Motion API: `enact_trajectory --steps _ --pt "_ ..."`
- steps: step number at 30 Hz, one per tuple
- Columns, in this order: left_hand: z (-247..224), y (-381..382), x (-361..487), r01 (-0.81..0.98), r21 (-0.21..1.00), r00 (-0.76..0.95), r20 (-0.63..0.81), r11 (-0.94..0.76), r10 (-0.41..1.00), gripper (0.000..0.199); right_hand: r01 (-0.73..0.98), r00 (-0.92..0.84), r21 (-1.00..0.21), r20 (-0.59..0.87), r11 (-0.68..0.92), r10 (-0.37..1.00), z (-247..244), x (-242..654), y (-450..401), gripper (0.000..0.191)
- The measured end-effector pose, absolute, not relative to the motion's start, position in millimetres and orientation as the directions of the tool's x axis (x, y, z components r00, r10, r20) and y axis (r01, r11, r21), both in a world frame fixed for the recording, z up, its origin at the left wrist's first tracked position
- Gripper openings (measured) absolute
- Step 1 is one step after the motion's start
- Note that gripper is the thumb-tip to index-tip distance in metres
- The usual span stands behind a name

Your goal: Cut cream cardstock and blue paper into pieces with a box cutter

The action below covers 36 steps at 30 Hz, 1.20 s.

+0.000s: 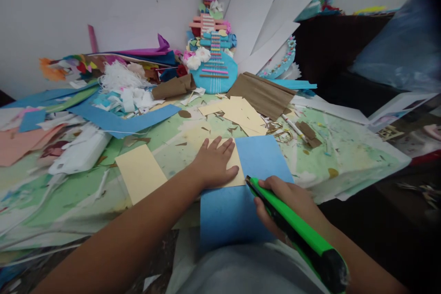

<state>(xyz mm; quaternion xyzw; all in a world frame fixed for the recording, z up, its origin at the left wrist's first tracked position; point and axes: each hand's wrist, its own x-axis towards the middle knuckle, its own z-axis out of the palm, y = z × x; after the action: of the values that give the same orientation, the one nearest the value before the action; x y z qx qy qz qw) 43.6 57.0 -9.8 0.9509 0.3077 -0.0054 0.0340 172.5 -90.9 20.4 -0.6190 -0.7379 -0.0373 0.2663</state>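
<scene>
My left hand (214, 165) lies flat with fingers spread on a cream paper sheet (239, 165), pressing it to the table. That sheet meets a blue paper piece (265, 156) on its right and another blue paper piece (223, 216) on the near side. A long green and black stapler (292, 220) is in my right hand (279, 197), fingers wrapped round its front half. Its nose touches the cream sheet's near right corner, where the blue paper begins. Whether paper sits between its jaws is hidden.
A loose cream card (140, 172) lies left of my forearm. Cream offcuts (243, 112), gold-handled scissors (280, 133) and brown corrugated card (262, 94) lie beyond. A blue guitar-shaped craft (215, 73) leans on the wall. A white corded device (81, 149) and paper scraps crowd the left.
</scene>
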Motion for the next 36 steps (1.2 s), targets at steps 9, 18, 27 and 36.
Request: enact_trajectory --steps 9,18,27,36 --pt "-7 55 45 0.600 0.064 0.800 -0.055 -0.798 0.597 0.069 0.935 -0.048 -0.283 0.495 0.213 0.868 9 167 -106 0.004" --pt "-6 55 45 0.597 0.064 0.802 -0.058 -0.800 0.594 0.069 0.927 -0.040 -0.298 0.523 0.227 0.851 11 165 -107 0.004" --pt "-6 54 42 0.571 0.043 0.819 0.033 -0.820 0.573 0.063 0.667 0.250 -0.733 0.392 0.136 0.886 9 211 -71 0.035" --pt "11 29 39 0.459 -0.120 0.888 0.057 -0.880 0.456 0.030 0.760 -0.262 -0.563 0.192 0.325 0.946 10 229 58 0.045"
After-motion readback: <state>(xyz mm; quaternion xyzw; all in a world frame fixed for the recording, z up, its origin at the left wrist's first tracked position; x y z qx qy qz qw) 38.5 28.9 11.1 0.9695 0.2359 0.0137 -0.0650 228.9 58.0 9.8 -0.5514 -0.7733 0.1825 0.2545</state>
